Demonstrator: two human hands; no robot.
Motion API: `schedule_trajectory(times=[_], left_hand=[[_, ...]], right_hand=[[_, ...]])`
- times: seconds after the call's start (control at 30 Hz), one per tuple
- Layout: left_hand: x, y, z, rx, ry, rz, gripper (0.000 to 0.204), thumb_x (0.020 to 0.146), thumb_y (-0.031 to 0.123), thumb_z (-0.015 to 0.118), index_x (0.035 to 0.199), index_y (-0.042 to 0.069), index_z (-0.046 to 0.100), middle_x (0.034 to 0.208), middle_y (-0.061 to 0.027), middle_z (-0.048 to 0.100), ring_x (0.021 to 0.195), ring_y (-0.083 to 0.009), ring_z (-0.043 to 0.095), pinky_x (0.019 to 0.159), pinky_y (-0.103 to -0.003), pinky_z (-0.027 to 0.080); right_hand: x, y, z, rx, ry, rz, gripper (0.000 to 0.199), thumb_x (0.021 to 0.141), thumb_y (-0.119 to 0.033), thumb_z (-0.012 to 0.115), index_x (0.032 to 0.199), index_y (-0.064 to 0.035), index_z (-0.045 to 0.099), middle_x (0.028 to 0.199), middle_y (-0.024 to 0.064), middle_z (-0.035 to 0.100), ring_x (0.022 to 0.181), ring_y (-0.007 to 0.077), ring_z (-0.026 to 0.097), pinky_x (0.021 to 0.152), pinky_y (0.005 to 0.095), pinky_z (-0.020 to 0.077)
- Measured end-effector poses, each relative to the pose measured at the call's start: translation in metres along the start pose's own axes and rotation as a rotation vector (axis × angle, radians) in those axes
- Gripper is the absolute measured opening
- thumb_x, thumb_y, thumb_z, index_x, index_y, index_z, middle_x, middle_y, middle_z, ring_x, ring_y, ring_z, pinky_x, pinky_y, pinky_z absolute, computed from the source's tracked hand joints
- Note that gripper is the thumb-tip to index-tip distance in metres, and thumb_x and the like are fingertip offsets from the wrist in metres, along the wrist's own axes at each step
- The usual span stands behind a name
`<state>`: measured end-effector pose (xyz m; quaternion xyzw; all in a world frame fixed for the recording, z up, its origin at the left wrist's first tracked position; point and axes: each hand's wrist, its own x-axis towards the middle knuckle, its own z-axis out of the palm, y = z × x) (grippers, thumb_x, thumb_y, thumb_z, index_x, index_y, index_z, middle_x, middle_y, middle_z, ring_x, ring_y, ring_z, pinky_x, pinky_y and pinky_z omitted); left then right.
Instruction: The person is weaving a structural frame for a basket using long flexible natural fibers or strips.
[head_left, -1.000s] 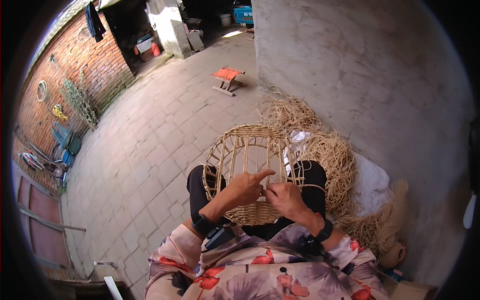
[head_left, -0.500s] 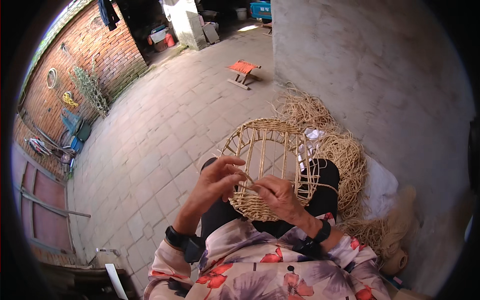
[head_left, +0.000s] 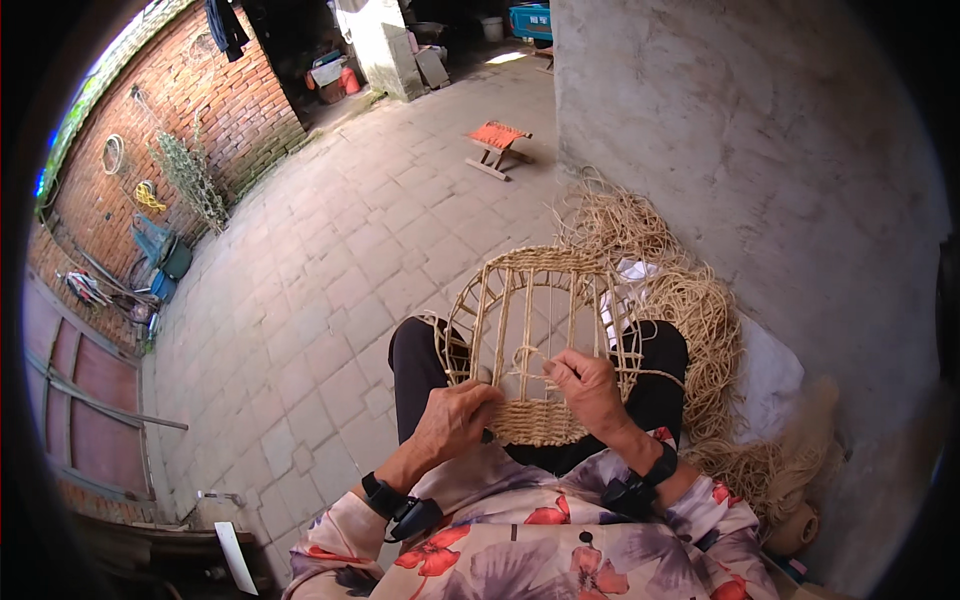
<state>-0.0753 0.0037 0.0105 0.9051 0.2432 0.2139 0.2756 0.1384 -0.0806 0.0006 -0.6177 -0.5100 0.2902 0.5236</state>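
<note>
A half-woven basket of straw-coloured cord rests across my lap, with woven bands at its near and far ends and bare ribs between them. My left hand is closed at the basket's near left rim; its fingertips are tucked against the frame. My right hand pinches a strand of straw cord above the ribs, just beyond the near woven band. The strand makes a small loop there. Another length of cord runs from the basket's right side over my right knee.
Heaped straw cord lies to the right, beside a white sack and the grey wall. An orange-topped folding stool stands ahead on the paved floor. A brick wall is at left.
My left hand has come down from above the basket to its near left rim. My right hand has shifted slightly right, and the cord now loops over the ribs.
</note>
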Motion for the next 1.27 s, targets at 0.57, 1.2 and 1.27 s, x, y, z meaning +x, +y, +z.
schedule_trajectory(times=[0.57,1.2,1.27], left_hand=[[0.06,-0.021,-0.031,-0.049,-0.262,-0.112,0.05,0.081,0.009,0.062,0.129,0.014,0.052,0.062,-0.0168,0.057,0.054,-0.0302,0.058,0.051,-0.041,0.045],[-0.009,-0.005,-0.079,-0.967,0.264,-0.368,0.023,0.092,0.014,0.062,0.114,0.007,0.058,0.085,-0.0041,0.068,0.062,-0.0095,0.06,0.054,-0.022,0.05],[-0.023,-0.023,-0.054,-0.442,0.197,-0.245,0.033,0.094,0.015,0.061,0.125,0.006,0.054,0.095,-0.0063,0.069,0.08,-0.015,0.065,0.077,-0.027,0.054]], right_hand=[[0.028,0.0,0.026,-0.228,-0.111,-0.074,0.018,0.087,-0.015,0.061,0.097,-0.0006,0.06,0.077,0.0189,0.065,0.07,0.0362,0.065,0.066,0.0413,0.0512],[0.017,-0.058,0.047,-0.199,-0.184,-0.283,0.032,0.091,-0.004,0.06,0.124,-0.0054,0.061,0.093,0.012,0.065,0.089,0.0201,0.066,0.077,0.0254,0.0502],[0.019,-0.054,0.046,-0.127,-0.109,-0.126,0.031,0.094,-0.006,0.058,0.124,-0.0105,0.062,0.089,0.0079,0.066,0.083,0.0223,0.068,0.074,0.0272,0.0529]])
